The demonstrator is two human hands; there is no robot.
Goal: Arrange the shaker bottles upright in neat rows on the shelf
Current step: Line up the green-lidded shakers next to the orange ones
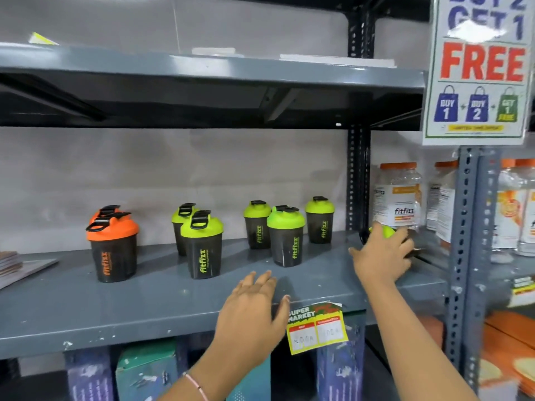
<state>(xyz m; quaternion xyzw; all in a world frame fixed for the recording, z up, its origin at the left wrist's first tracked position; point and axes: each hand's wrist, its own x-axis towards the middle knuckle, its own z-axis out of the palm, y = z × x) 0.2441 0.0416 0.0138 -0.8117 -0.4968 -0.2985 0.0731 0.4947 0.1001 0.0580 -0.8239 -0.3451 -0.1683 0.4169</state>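
Both hands reach over the front edge of the grey shelf (144, 308). Nearest, the left hand (254, 311) lies flat and open, palm down, fingers spread, resting at the shelf's front lip just left of a yellow price tag (317, 331); a thin pink bracelet (197, 386) circles its wrist. Farther in and to the right, the right hand (382, 256) is wrapped around a shaker bottle with a green lid (388, 231) lying on its side near the right end of the shelf; only a bit of lid and dark body shows past the fingers.

Beyond the hands, the other shakers stand upright in loose groups. At the left is an orange-lidded shaker (114, 247), with a second orange lid just behind it. In the middle is a pair of green-lidded shakers (202, 247), one in front of the other. To the right three more green-lidded shakers (285, 237) form a small cluster, the front one nearest the edge.

Past the upright post (359, 180), clear jars with orange caps (398, 195) stand on the neighbouring shelf. Above them hangs a promotion sign (477, 68).
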